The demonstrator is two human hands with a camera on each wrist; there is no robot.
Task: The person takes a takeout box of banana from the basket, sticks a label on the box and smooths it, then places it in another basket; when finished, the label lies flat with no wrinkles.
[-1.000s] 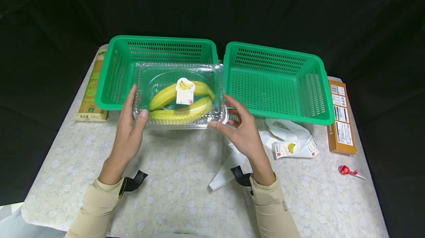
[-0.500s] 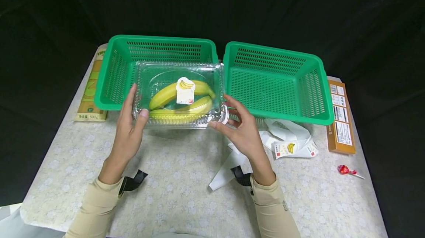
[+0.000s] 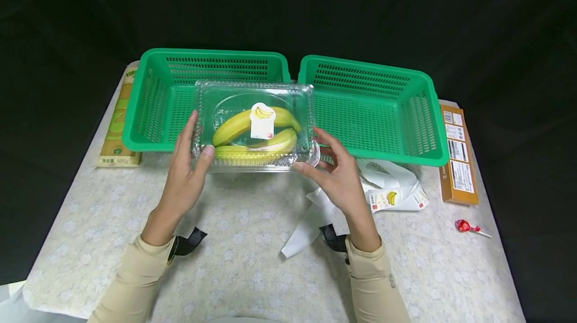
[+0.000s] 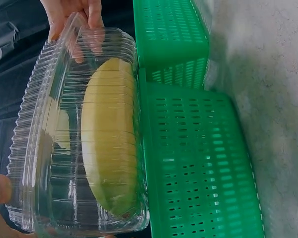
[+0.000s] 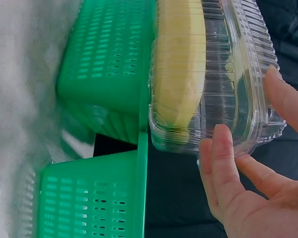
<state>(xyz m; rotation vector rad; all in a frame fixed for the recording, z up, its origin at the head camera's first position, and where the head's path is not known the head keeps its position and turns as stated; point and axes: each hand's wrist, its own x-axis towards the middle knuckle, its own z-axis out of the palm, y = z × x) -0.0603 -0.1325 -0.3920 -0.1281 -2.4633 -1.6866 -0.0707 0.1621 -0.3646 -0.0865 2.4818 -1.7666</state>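
Observation:
A clear plastic clamshell box (image 3: 297, 96) with two bananas (image 3: 234, 127) inside is held up between both hands. Its lid is closed and carries a white label (image 3: 262, 128) with a banana picture. On the box's left end, my left hand (image 3: 184, 183) grips with thumb in front and fingers along the side. My right hand (image 3: 340, 175) holds the opposite end near the front corner. Behind and below the box stands the left green basket (image 3: 149, 97); in the left wrist view the box is at the rim of a green basket (image 4: 188, 163).
To the right is a second green basket (image 3: 369, 112). Crumpled white strips with a banana print (image 3: 396, 198) lie in front of it. An orange box (image 3: 459, 163) and a red lollipop (image 3: 463, 226) are at far right, and a 500g yellow-brown packet (image 3: 118, 122) at far left.
Both hands and the banana box have shifted a little to the right relative to the baskets. The view itself has turned slightly. The grip on the box looks the same.

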